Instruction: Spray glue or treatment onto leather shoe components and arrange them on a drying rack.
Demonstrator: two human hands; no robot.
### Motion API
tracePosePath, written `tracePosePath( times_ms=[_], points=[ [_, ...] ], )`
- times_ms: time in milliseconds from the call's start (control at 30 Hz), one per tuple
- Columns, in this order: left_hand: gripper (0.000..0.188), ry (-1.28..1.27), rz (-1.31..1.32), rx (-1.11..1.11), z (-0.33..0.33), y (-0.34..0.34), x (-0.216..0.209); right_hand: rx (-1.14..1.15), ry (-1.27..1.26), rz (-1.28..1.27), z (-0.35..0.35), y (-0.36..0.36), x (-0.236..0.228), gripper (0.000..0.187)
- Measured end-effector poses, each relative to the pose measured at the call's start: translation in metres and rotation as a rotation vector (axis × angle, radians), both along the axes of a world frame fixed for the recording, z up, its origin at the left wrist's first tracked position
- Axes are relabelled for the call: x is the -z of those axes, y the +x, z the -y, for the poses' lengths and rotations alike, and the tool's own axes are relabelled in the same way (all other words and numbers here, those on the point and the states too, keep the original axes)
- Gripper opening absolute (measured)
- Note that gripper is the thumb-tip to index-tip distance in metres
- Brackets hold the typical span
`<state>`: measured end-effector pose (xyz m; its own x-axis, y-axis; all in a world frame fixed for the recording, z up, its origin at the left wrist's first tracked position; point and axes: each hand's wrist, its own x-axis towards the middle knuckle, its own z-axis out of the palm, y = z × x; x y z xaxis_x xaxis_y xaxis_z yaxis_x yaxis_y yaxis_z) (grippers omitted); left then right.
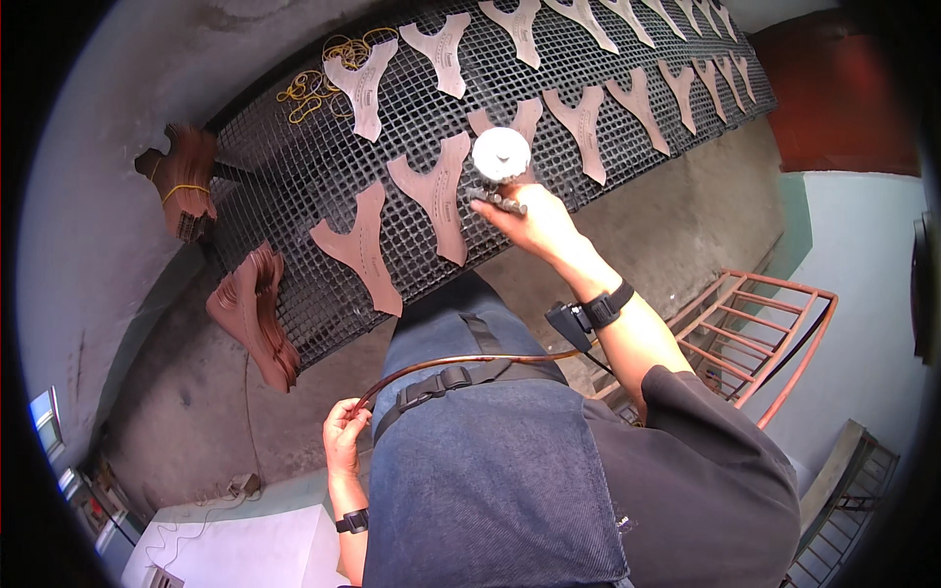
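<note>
My right hand [537, 221] is wrapped round a spray gun [498, 199] with a round white-topped cup [501, 155], held above the mesh table. Beneath the gun lies a brown Y-shaped piece [527, 120], partly hidden by the cup. To its left are two more flat Y-shaped pieces, a nearer one [361, 251] and one close to the gun [438, 196]. Down at my left side, my left hand [345, 436] is closed on a thin amber hose [431, 364], which runs across my waist to the right.
Several more Y-shaped pieces lie in two rows on the black mesh table [294, 196]. Stacks of them stand at its left end, one banded [186, 186], one loose [250, 314]. Yellow bands [312, 95] lie at the back. A rusty metal rack [755, 333] stands at right.
</note>
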<state>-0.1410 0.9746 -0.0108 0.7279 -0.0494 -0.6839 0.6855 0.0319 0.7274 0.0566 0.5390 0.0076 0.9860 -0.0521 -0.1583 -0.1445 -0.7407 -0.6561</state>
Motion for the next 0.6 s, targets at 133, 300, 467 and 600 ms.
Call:
tracePosePath(
  times_ms=[133,300,467,600],
  points=[
    [0.023,0.012,-0.037,-0.037,0.013,0.006,-0.003,0.078,-0.041,-0.075,0.02,0.041,0.005,0.043],
    [0.024,0.012,-0.046,-0.081,0.027,0.008,-0.008,0.146,0.01,-0.093,0.044,0.083,0.014,0.035],
    [0.024,-0.007,-0.056,-0.083,0.027,0.008,-0.011,0.101,0.135,0.168,0.036,0.097,0.014,0.039],
    [0.024,0.053,-0.035,-0.047,0.017,0.005,-0.012,0.059,0.19,0.115,0.018,0.09,-0.002,0.036]
  ],
)
